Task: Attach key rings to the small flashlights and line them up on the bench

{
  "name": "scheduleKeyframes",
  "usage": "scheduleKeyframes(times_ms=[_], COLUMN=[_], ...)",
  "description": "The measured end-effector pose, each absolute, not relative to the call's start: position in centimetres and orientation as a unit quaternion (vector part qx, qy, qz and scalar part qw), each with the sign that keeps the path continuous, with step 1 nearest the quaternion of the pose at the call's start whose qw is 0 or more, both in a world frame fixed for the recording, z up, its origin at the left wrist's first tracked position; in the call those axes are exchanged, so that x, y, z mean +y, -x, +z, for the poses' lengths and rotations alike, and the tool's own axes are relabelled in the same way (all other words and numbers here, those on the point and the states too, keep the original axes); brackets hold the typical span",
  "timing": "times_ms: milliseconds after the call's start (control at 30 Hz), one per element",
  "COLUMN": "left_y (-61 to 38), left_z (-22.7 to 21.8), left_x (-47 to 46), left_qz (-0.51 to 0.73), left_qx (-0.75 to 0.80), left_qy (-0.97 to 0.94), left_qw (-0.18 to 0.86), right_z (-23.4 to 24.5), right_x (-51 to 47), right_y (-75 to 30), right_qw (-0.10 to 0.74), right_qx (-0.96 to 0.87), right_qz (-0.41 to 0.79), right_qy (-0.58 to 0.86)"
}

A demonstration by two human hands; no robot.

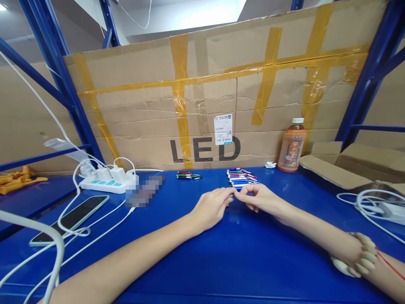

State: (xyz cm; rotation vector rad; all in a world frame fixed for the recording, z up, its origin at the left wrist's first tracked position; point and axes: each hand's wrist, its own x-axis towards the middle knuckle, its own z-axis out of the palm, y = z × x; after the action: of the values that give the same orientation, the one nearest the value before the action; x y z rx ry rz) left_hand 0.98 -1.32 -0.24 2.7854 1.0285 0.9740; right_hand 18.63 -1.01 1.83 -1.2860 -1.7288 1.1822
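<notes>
My left hand (212, 207) and my right hand (260, 196) meet fingertip to fingertip just above the blue table (240, 257). Both have their fingers bent into a pinch. A small dark or metallic bit seems to show between them, mostly covered by the fingers, so its kind is unclear. Right behind my hands lies a row of slim, shiny, pen-like cylinders (242, 178), mostly blue with some purple and red, with small clips at their right ends. Left of that row is a smaller bunch of green and red pen-like cylinders (187, 175).
A white power strip (106, 184) with plugged-in chargers, trailing white cables and a phone (74, 216) occupy the left side. An orange drink bottle (291, 145) stands at the back right, beside an open cardboard box (329, 171). A large cardboard sheet (145, 118) closes off the back.
</notes>
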Motion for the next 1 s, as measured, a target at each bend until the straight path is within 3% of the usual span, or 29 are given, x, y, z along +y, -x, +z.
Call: scheduleKeyframes(times_ms=[567, 767, 867, 1000], left_y=[-1.0, -0.9, -0.9, -0.8], left_z=[-0.2, -0.4, -0.3, 0.0], left_x=[-1.5, -1.3, -1.3, -1.5], left_qz=[0.315, 0.334, 0.330, 0.315], left_qx=[0.383, 0.414, 0.424, 0.412], left_qy=[-0.868, -0.847, -0.842, -0.852], left_qw=[-0.022, 0.017, 0.043, 0.064], right_z=[1.0, 0.8, 0.8, 0.6], right_x=[-0.8, -0.4, -0.2, 0.1], right_y=[-18.2, -19.0, -19.6, -19.9], right_qw=[0.390, 0.465, 0.440, 0.421], right_qx=[-0.679, -0.793, -0.839, -0.856], right_qz=[0.391, 0.138, 0.042, 0.001], right_qy=[0.484, 0.369, 0.318, 0.301])
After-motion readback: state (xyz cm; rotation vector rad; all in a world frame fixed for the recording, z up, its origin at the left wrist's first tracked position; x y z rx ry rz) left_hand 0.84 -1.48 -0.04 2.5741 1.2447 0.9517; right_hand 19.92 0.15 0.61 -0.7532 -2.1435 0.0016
